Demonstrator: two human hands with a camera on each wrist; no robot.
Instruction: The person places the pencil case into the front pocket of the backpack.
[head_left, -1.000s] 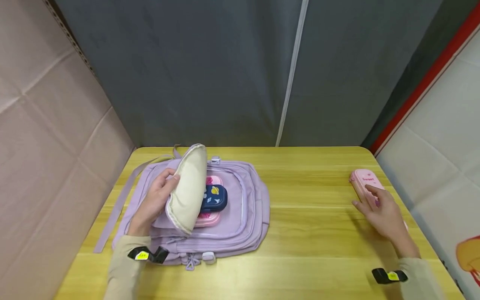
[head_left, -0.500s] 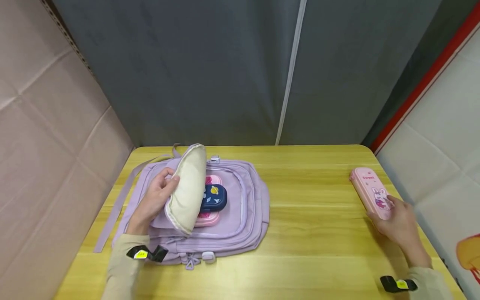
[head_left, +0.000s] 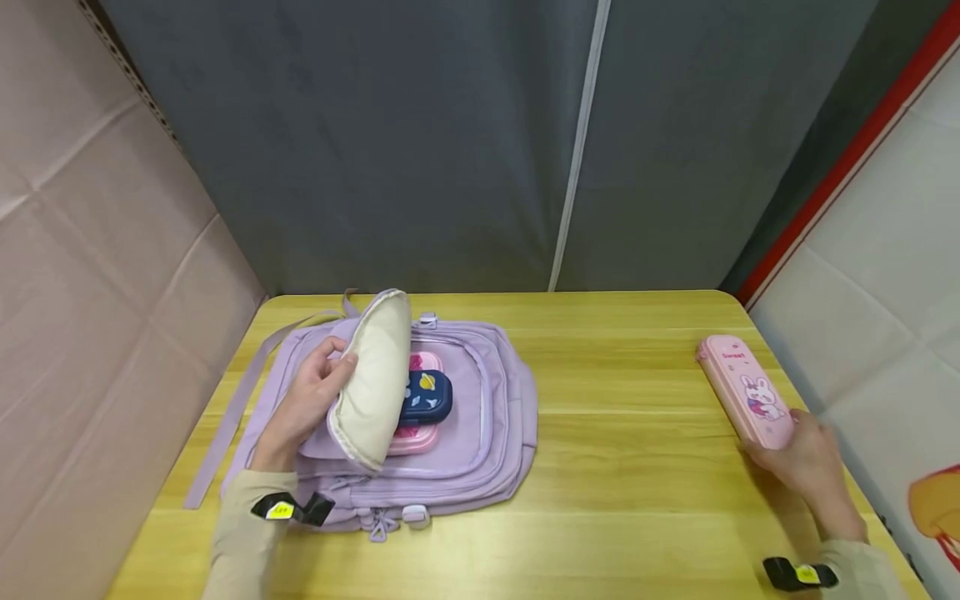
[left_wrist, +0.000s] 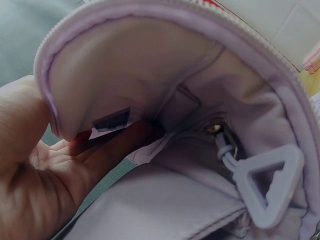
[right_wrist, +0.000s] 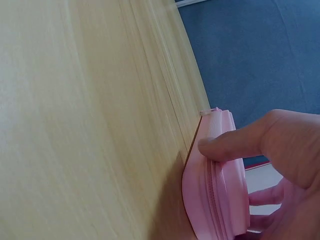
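On the left of the table lies a lilac backpack (head_left: 510,417), its front pocket flap (head_left: 372,383) folded up to show a cream lining. My left hand (head_left: 303,408) holds that flap by its edge, thumb on one side and fingers on the other. Partly behind the flap, a navy pencil case (head_left: 429,400) with planet pictures rests on a pink case (head_left: 418,442). At the right, a pink pencil case (head_left: 738,387) with a rabbit picture lies on the table. My right hand (head_left: 810,467) grips its near end, thumb (right_wrist: 227,145) along the zipped side.
A triangular zipper pull (left_wrist: 272,185) hangs at the pocket's opening in the left wrist view. A strap (head_left: 236,417) trails off the backpack's left side. The wooden table (head_left: 622,467) is bounded by a grey curtain (head_left: 420,167) behind and pale walls at both sides.
My right hand has slid from over the middle of the pink pencil case toward its near end and now grips it there. The left hand keeps holding the flap, unmoved.
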